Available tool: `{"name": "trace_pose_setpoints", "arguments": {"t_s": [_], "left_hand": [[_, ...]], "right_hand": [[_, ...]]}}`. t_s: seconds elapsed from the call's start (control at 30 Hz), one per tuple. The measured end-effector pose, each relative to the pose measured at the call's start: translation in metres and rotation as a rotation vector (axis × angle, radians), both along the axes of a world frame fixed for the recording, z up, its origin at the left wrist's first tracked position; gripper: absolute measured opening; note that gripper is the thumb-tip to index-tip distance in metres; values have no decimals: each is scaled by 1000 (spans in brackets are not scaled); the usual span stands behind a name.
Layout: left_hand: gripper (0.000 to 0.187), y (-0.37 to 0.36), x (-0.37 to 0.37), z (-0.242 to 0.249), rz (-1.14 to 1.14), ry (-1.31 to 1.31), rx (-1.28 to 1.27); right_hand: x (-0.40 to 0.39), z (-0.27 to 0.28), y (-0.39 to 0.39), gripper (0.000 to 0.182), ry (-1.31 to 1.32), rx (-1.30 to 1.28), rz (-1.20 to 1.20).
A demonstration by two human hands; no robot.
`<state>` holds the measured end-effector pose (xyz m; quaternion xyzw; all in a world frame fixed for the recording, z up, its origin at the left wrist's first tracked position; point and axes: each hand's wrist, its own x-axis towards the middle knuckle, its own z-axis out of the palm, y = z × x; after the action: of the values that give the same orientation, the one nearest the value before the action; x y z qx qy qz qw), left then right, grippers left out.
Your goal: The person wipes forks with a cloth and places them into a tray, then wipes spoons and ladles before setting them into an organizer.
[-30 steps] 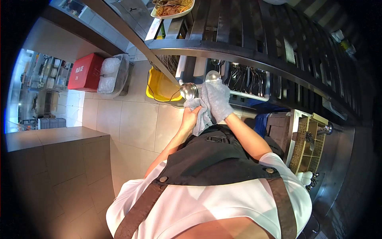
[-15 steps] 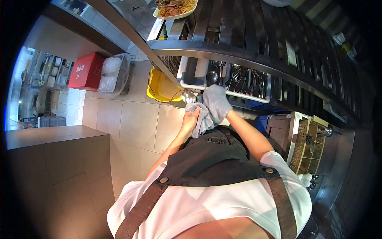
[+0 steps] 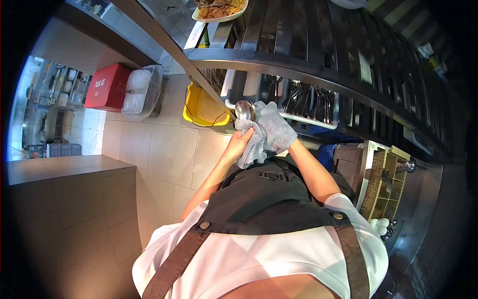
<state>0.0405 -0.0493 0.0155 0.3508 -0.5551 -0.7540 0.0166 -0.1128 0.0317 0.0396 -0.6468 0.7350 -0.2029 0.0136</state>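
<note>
My left hand (image 3: 240,143) is closed round the lower part of a bundle of shiny metal spoons (image 3: 244,110), with a grey cloth (image 3: 255,149) bunched in its grip. The spoon bowls point up and away from me, beside the cloth. My right hand (image 3: 278,130) is wrapped in the same cloth and presses against the bundle from the right; its fingers are hidden under the fabric. Just beyond my hands, a white-rimmed cutlery tray (image 3: 311,121) holds several dark-looking utensils (image 3: 308,102) in its compartments.
Above the tray is a slatted metal shelf (image 3: 279,62) with a plate of food (image 3: 221,17). A metal post slants by my left hand. At left are a yellow bucket (image 3: 200,107) and red box (image 3: 105,87); at right, a woven cutlery basket (image 3: 381,184).
My cloth-covered right hand has drawn back from the tray towards me. The spoon bundle has moved slightly up and right, and the dark spoon bowl seen by my right hand is no longer visible there.
</note>
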Motion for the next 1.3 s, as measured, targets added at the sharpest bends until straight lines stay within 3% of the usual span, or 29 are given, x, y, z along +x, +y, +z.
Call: {"name": "trace_pose_setpoints", "arguments": {"t_s": [0.03, 0.07, 0.1, 0.17, 0.3, 0.37, 0.4, 0.43, 0.5, 0.57, 0.63, 0.7, 0.73, 0.8, 0.9, 1.07, 1.17, 1.23, 1.3], "left_hand": [[35, -1, 0, -1, -38, 13, -108], [36, -2, 0, -2, -75, 26, -215], [36, -4, 0, -3, -75, 28, -214], [40, -9, 0, -5, -189, -120, -486], [42, -9, -1, 5, -189, -199, -672], [42, -8, -2, 11, -237, -312, -822], [42, -8, -3, 13, -236, -311, -824], [38, -8, -5, 14, -262, -339, -818], [34, -5, -5, 10, -289, -369, -811], [31, 3, 0, -10, -90, -111, -770], [31, 6, 3, -16, -33, -84, -757], [31, 8, 3, -15, 29, -58, -742], [31, 9, 5, -11, 62, -7, -636], [29, 6, 7, -4, 81, 40, -500], [27, -1, 8, 3, -32, -64, -495], [28, 12, 9, -21, 107, -1, -542], [28, 17, 6, -9, 225, 47, -501], [28, 8, 3, -19, 324, 229, -259], [27, 5, 6, -21, 266, 218, -188]], "right_hand": [[-1, -1, 2, 19, 16, -27, 19], [1, -1, 5, 21, 80, 237, -40], [3, 9, 8, 21, 82, 238, -40], [8, 20, 11, 23, -33, 129, -76], [7, 11, 13, 22, 79, 65, 38], [14, 31, 10, 19, 170, 308, -53], [1, -67, -1, 16, -58, -51, -125], [0, -61, 0, 16, -56, -53, -126], [1, -29, 3, 14, 198, 74, -123], [6, -2, 7, 13, 228, 60, -178], [7, 26, 8, 13, 260, 48, -239], [2, 49, 6, 16, 167, 329, -90], [-1, 41, 7, 14, 198, 185, -57], [4, 42, 5, 14, 218, 198, -25], [8, 19, 0, 14, 299, 131, -12], [5, -3, -7, 11, 307, -102, -70], [0, -27, -3, 14, 301, 22, -126], [0, -17, 0, 15, 300, 84, -154], [1, -4, 8, 18, 244, 105, -210]]}}
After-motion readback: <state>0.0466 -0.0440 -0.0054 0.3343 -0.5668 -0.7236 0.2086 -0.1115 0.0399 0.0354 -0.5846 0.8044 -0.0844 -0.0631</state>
